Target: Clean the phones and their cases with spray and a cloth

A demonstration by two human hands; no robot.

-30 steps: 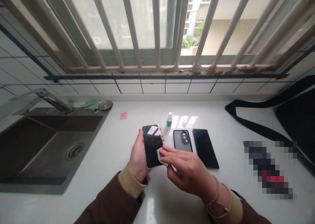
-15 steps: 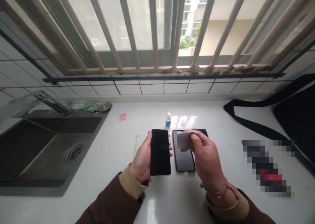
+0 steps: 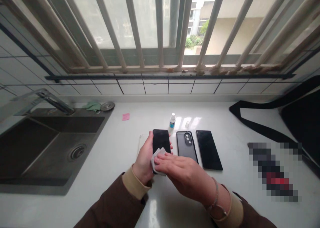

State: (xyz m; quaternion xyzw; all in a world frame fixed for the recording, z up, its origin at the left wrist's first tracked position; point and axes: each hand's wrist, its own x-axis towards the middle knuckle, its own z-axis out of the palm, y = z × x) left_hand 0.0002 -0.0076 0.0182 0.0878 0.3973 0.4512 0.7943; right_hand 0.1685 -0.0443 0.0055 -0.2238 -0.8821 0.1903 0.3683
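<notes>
My left hand (image 3: 143,159) is wrapped round a black smartphone (image 3: 160,140), screen facing up, thumb along its left edge and fingertips showing on the right. Over the phone's lower half, my right hand (image 3: 186,174) presses a folded pale grey cloth (image 3: 159,152) against the screen with its fingers laid flat. Part of the screen's lower end is hidden by cloth and fingers. Beside the right hand lie a dark phone case (image 3: 186,150) with camera cut-outs and a second black phone (image 3: 209,150). A clear flat piece (image 3: 141,142) rests partly behind my left hand.
A small white-and-blue bottle (image 3: 172,121) stands behind the phones, with a little white cap (image 3: 187,124) near it. A pink note (image 3: 125,117) lies on the white counter (image 3: 120,141). Left is a sink (image 3: 57,134) with a faucet; right, a black strap (image 3: 260,126) and a pixelated patch.
My right hand has moved left and down, bringing the cloth from above the phone case onto the held phone's screen. The case and second phone are now more exposed.
</notes>
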